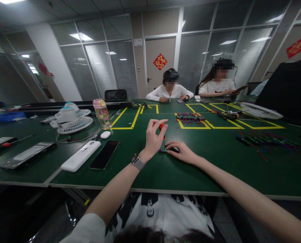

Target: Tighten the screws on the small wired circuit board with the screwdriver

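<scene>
My left hand [154, 136], with a watch at its wrist, is raised over the table with its fingers closed round the orange handle of a screwdriver [161, 127]. The screwdriver stands nearly upright, its shaft pointing down at a small green circuit board [162, 150] on the green tabletop. My right hand [182, 152] rests low on the table, its fingertips pressed to the board's right end. Under the right fingers sits a small black part [175, 150], largely covered. Whether the screwdriver tip touches the board is too small to make out.
A black phone [104, 155], a white power bank [81, 156], a bottle [102, 114] and a fan [74, 121] lie left. Wired boards [191, 118] sit beyond my hands, more boards [269, 139] at right. Two people sit across the table [140, 179].
</scene>
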